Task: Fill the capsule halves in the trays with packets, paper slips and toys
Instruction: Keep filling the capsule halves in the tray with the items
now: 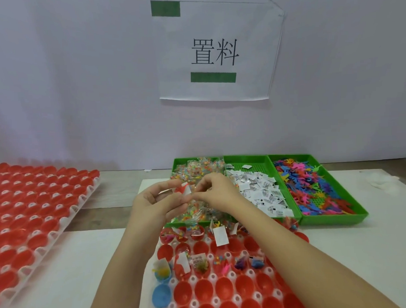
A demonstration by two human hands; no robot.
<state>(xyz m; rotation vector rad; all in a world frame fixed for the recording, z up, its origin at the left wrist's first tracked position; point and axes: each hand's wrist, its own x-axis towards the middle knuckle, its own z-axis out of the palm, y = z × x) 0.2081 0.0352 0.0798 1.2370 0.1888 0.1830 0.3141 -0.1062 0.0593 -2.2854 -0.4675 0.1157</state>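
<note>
In the middle of the frame both hands meet over a small bundle (184, 191), a red toy piece pressed against a white paper slip. The left hand (156, 201) has its fingers curled round it from below. The right hand (218, 191) pinches its edge between thumb and forefinger, with the other fingers bent. The bundle hangs above the near end of the leftmost green bin.

Below the hands, at lower centre, lies the near tray (231, 274), white, with its cups holding red capsule halves (224, 286). Two rows already carry packets, slips and small toys; the rest show bare. A long white slip (220, 237) stands out of one half in the far row. Two blue capsule halves (161, 295) sit at the tray's left edge.

Behind it, three green bins stand side by side, touching. The packet bin (174, 165) holds clear packets (193, 170) of coloured beads, the slip bin (244, 157) holds folded paper slips (262, 193), and the toy bin (332, 219) holds flat coloured toys (310, 184).

At the left of the frame a second tray (75, 207) of red halves lies at an angle.

All of it rests on a wood-grain table (119, 187) covered partly by white sheets (340, 241). A pale wall (78, 89) rises behind, bearing a paper sign (216, 53) printed 置料, fixed with green tape (213, 77).
</note>
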